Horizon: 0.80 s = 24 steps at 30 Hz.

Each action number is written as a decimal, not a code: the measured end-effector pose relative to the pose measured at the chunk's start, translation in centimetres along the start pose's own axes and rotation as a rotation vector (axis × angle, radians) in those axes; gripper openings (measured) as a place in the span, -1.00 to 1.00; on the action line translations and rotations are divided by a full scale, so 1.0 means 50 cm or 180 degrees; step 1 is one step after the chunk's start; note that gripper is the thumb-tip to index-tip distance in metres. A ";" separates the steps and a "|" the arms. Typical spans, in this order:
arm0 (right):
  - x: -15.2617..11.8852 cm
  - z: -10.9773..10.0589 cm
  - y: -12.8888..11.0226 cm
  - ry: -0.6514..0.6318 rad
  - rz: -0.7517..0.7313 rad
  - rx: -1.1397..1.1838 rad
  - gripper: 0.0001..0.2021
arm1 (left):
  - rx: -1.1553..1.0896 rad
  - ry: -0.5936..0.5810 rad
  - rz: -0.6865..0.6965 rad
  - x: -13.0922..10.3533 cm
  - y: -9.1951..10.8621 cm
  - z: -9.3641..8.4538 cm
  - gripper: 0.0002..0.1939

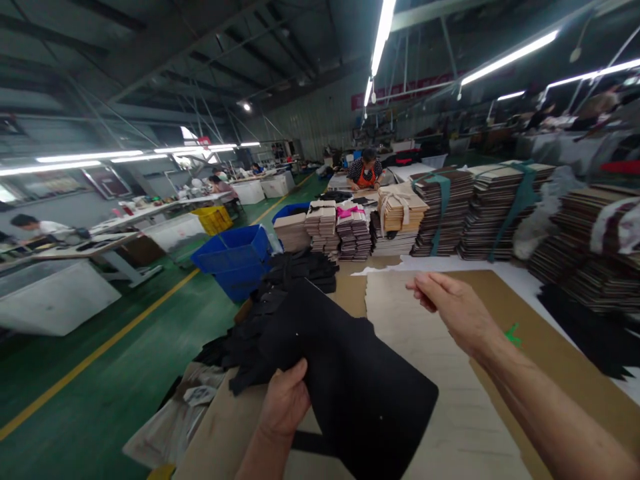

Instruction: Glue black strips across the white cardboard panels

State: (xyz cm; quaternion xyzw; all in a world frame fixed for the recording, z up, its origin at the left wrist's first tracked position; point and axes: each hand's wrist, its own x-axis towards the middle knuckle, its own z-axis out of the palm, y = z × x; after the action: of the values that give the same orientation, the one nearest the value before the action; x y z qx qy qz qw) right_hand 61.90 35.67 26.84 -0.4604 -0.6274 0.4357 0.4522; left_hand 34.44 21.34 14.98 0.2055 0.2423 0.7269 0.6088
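My left hand (286, 400) grips a large, dark cut fabric piece (370, 380) by its left edge, thumb on top. The piece is black with a few tiny pale specks and hangs tilted above the table. My right hand (445, 303) is raised over a beige layered sheet (400, 310), its fingers curled together; whatever they hold, if anything, is too small to make out. Left of the held piece lies a spread-out pile of black cut pieces (305, 267), partly hidden behind it.
Brown cardboard (480, 287) lies under the beige sheet, with a green scrap (513, 335) on it. Tied stacks of cut panels (443, 210) line the far side. Blue bins (235, 257) stand on the floor at left. A person in an orange apron (367, 175) works beyond the stacks.
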 end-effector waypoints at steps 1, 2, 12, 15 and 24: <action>-0.014 -0.004 0.018 -0.0035 0.0110 -0.0033 -0.57 | -0.0028 0.0026 0.0041 0.004 0.007 -0.008 -0.42; -0.030 -0.007 0.034 -0.0061 0.0189 -0.0062 -0.55 | -0.0062 0.0050 0.0076 0.008 0.014 -0.016 -0.43; -0.141 0.035 0.104 -0.0526 0.0468 0.0128 -0.65 | -0.0273 0.0164 0.0151 0.028 0.018 -0.041 -0.50; -0.149 0.055 0.107 -0.0469 0.0545 0.0107 -0.62 | -0.0185 0.0251 0.0267 0.024 0.012 -0.025 -0.45; -0.170 0.093 0.150 0.0133 0.0871 -0.0385 -0.55 | 0.0360 0.0684 0.0469 -0.011 0.034 -0.016 -0.43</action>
State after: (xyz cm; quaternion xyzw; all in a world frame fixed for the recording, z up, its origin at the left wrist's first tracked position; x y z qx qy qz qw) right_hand 60.21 28.28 17.24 -0.5770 -0.5743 0.4451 0.3730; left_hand 32.74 20.46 15.37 0.1776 0.3309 0.7726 0.5119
